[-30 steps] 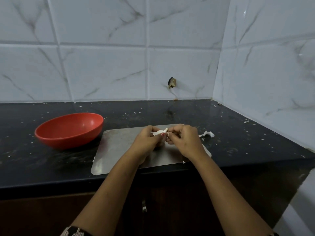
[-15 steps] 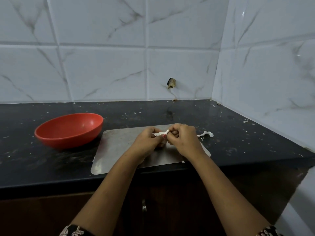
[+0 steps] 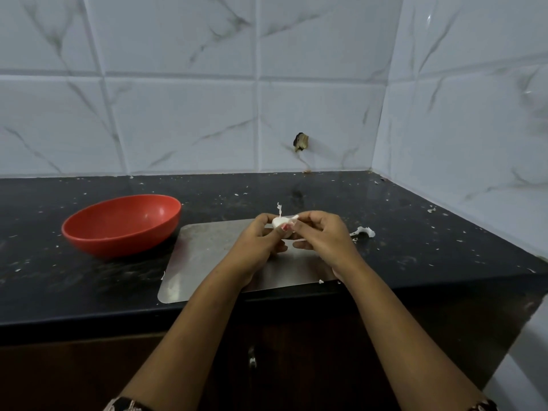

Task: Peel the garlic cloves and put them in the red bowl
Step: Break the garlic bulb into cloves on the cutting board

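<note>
**Garlic clove, mid-peel, held over steel board**

Garlic clove (image 3: pixel 279 222): white, pinched between the fingertips of both hands above the far part of the steel board (image 3: pixel 207 256). A thin strip of skin stands up from its top; another flap juts toward the right hand.

Left hand (image 3: pixel 261 241): closed around the clove from below and the left, thumb and forefinger gripping it.

Right hand (image 3: pixel 321 235): fingertips pinched on the loose skin at the clove's right side, other fingers curled in.

Red bowl (image 3: pixel 123 225): on the black tabletop (image 3: pixel 415 256), just left of the board, well apart from the hands. No cloves can be seen inside from this angle.

Peel scrap (image 3: pixel 362 231): lying by the board's right edge; small white flakes are scattered over the tabletop.

Step in hand, as judged: stripping the skin, with part of it not yet off.

Next move calls for: pulling the lifted flaps clear while the left hand steadies the clove, checking that no papery bits cling, then carrying the bare clove leftward to the bowl.
</note>
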The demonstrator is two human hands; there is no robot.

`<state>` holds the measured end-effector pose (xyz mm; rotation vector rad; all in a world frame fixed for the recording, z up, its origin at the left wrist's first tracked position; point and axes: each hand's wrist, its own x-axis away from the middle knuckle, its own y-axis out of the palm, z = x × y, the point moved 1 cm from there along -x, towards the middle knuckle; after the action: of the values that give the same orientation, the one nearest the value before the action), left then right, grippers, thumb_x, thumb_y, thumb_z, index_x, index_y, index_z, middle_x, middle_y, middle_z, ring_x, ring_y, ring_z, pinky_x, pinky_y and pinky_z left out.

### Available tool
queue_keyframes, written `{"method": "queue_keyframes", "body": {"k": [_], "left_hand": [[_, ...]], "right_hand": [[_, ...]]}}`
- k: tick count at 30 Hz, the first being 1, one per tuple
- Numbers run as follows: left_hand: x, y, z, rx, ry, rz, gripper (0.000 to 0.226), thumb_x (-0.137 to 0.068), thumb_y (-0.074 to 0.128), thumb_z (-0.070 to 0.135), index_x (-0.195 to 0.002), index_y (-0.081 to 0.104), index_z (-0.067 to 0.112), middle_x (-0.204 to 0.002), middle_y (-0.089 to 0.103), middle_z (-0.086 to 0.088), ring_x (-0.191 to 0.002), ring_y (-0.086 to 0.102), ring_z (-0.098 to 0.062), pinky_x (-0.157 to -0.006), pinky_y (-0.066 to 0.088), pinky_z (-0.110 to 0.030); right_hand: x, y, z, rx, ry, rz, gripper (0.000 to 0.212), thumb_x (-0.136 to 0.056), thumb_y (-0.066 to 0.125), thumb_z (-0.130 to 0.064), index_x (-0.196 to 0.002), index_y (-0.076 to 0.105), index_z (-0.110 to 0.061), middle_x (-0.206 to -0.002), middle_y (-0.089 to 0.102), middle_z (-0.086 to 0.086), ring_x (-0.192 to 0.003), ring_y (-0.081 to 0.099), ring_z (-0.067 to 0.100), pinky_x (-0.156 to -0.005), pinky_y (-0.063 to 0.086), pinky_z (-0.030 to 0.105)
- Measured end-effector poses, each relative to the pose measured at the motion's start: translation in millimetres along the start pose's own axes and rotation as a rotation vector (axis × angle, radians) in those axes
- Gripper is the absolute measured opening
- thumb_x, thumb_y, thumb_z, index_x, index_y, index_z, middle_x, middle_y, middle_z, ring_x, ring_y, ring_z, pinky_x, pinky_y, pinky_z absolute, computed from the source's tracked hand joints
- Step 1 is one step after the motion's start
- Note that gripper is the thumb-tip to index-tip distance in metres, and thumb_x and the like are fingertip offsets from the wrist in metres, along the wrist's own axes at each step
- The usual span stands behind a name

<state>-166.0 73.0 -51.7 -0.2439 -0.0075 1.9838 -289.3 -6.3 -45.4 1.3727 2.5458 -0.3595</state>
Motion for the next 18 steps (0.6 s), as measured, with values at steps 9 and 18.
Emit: {"method": "queue_keyframes", "body": {"k": [9,18], "left_hand": [[-2.9,-0.2,-3.2,0.030,-0.010,0.023,0.011,-0.096,0.056,0.023,-0.103,0.057,0.015,-0.104,0.069,-0.013,-0.083,0.062,-0.019,-0.090,0.050,-0.038],[1.0,-0.4,2.7,0.178,-0.025,-0.011,0.018,-0.103,0.038,0.017,-0.106,0.054,0.012,-0.090,0.066,-0.007,-0.070,0.051,-0.011,-0.064,0.044,-0.019]], "right_hand": [[-5.6,1.0,4.5,0.182,-0.138,0.109,0.008,-0.085,0.069,0.000,-0.089,0.072,-0.007,-0.076,0.072,0.008,-0.068,0.070,0.013,-0.065,0.058,0.023],[-6.0,10.9,5.8,0.443,-0.131,0.186,0.008,-0.090,0.062,-0.006,-0.094,0.069,-0.007,-0.078,0.067,0.003,-0.071,0.064,0.013,-0.065,0.050,0.016]]}}
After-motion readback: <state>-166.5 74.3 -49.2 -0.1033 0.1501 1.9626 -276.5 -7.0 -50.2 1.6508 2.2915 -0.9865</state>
